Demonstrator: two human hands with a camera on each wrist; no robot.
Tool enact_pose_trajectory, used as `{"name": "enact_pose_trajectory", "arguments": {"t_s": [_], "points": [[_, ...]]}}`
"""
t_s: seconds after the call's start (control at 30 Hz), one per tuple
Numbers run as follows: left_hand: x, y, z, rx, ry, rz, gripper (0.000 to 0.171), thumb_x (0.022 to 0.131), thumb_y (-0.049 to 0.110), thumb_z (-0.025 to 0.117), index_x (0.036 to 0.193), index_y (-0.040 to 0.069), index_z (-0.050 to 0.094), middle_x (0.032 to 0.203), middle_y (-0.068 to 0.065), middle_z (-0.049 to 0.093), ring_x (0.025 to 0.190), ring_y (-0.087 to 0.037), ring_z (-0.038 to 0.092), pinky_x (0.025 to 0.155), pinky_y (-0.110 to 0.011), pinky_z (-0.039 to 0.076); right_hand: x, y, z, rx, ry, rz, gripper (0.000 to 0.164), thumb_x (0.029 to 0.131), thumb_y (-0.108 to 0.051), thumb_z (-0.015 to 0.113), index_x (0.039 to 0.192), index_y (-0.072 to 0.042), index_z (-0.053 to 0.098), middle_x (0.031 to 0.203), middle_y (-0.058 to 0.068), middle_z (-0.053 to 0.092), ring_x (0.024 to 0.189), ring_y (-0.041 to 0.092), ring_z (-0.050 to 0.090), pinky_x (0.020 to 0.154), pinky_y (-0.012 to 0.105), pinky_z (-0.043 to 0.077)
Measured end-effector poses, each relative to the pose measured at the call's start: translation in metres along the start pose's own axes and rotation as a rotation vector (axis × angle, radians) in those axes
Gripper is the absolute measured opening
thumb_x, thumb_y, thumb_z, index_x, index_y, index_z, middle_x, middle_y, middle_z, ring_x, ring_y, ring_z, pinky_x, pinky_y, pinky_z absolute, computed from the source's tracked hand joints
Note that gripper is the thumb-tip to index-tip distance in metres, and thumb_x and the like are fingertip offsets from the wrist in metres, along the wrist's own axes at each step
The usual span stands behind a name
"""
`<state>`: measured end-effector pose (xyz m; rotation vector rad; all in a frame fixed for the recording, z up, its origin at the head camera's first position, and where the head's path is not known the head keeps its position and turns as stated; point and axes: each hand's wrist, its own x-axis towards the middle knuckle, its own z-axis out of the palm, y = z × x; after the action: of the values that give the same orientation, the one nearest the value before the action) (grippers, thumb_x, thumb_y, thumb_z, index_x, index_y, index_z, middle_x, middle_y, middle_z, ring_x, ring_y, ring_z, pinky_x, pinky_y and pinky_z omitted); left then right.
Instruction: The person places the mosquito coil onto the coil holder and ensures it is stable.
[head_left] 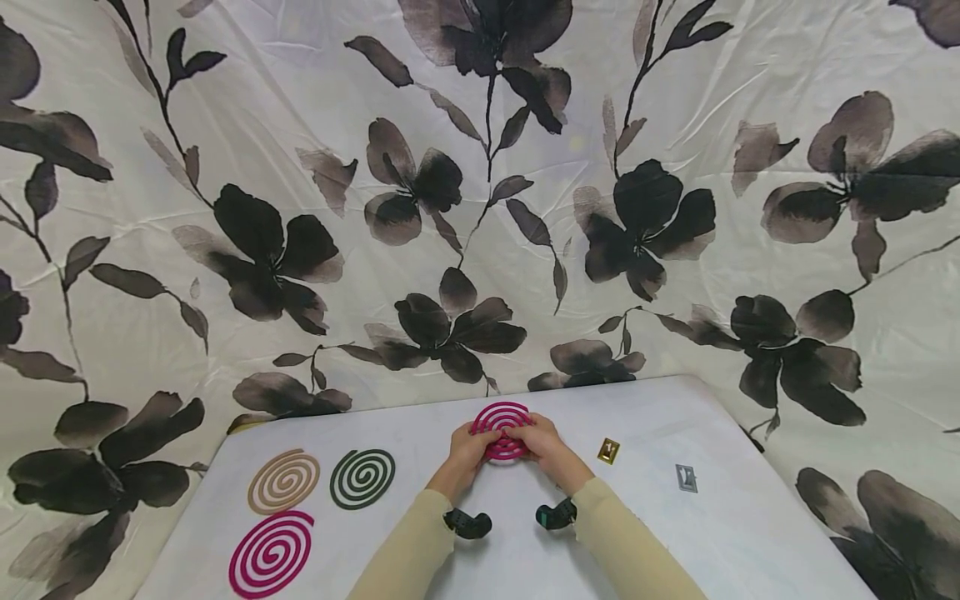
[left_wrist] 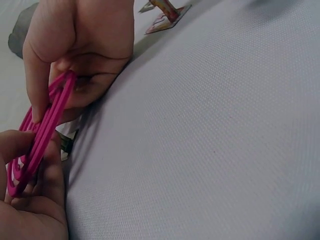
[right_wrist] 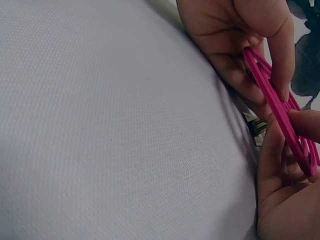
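Note:
A pink mosquito coil (head_left: 504, 455) is held up between both hands over the far part of the white table. My left hand (head_left: 467, 452) grips its left side, thumb across the front face and fingers behind. On the opposite side my right hand (head_left: 547, 442) grips it the same way, the two thumbs close together near the coil's middle. Seen edge-on in the left wrist view, the coil (left_wrist: 50, 125) is tilted and its rings lie close together. Under it, a small dark green piece (right_wrist: 256, 127) shows past the fingers in the right wrist view.
On the left of the table (head_left: 420, 567) lie a tan coil (head_left: 283, 482), a dark green coil (head_left: 363, 479) and another pink coil (head_left: 271, 555). To the right are a gold metal stand (head_left: 609, 451) and a silver one (head_left: 686, 478). A floral cloth (head_left: 540, 333) hangs behind.

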<state>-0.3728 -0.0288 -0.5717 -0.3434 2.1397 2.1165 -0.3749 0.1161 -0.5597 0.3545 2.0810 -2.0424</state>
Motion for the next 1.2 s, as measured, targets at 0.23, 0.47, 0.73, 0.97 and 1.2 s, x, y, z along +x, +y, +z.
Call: {"name": "enact_pose_trajectory", "arguments": {"t_s": [0.23, 0.47, 0.73, 0.97, 1.2], "points": [[-0.0009, 0.0002, 0.0002, -0.012, -0.013, 0.018, 0.055, 0.085, 0.01, 0.074, 0.13, -0.01, 0.049, 0.122, -0.024, 0.058, 0.095, -0.019, 0.061, 0.08, -0.031, 0.055, -0.0015, -0.0006, 0.0004, 0.017, 0.006, -0.01, 0.051, 0.088, -0.008, 0.07, 0.133, 0.003, 0.05, 0.119, 0.019, 0.06, 0.086, 0.019, 0.062, 0.071, 0.034, 0.057], [-0.0011, -0.0005, -0.0002, 0.031, -0.001, 0.036, 0.053, 0.084, 0.011, 0.074, 0.127, -0.009, 0.052, 0.12, -0.022, 0.06, 0.097, -0.021, 0.061, 0.082, -0.031, 0.054, -0.0019, 0.0003, 0.0014, 0.024, 0.007, -0.011, 0.049, 0.088, -0.008, 0.07, 0.131, 0.004, 0.05, 0.117, 0.02, 0.061, 0.087, 0.019, 0.063, 0.071, 0.035, 0.057], [-0.0019, 0.0006, 0.0008, 0.065, 0.029, 0.033, 0.053, 0.083, 0.011, 0.075, 0.127, -0.009, 0.053, 0.12, -0.023, 0.06, 0.102, -0.026, 0.061, 0.087, -0.036, 0.053, -0.0025, -0.0007, 0.0016, 0.032, 0.005, -0.018, 0.047, 0.088, -0.005, 0.069, 0.129, 0.006, 0.05, 0.116, 0.021, 0.061, 0.086, 0.02, 0.064, 0.071, 0.036, 0.057], [-0.0018, 0.001, -0.0007, 0.062, 0.018, 0.037, 0.052, 0.084, 0.012, 0.075, 0.125, -0.01, 0.053, 0.118, -0.022, 0.06, 0.099, -0.023, 0.06, 0.086, -0.034, 0.053, -0.0047, -0.0031, 0.002, 0.012, 0.02, -0.016, 0.047, 0.087, -0.005, 0.069, 0.128, 0.008, 0.051, 0.112, 0.02, 0.062, 0.08, 0.017, 0.063, 0.067, 0.033, 0.057], [-0.0012, 0.0013, -0.0031, 0.021, -0.031, 0.007, 0.054, 0.086, 0.011, 0.073, 0.128, -0.013, 0.049, 0.118, -0.023, 0.059, 0.092, -0.018, 0.06, 0.081, -0.03, 0.054, -0.0036, -0.0019, 0.0023, -0.001, 0.029, 0.0, 0.049, 0.087, -0.007, 0.07, 0.129, 0.009, 0.05, 0.114, 0.021, 0.061, 0.082, 0.018, 0.062, 0.068, 0.032, 0.057]]}}
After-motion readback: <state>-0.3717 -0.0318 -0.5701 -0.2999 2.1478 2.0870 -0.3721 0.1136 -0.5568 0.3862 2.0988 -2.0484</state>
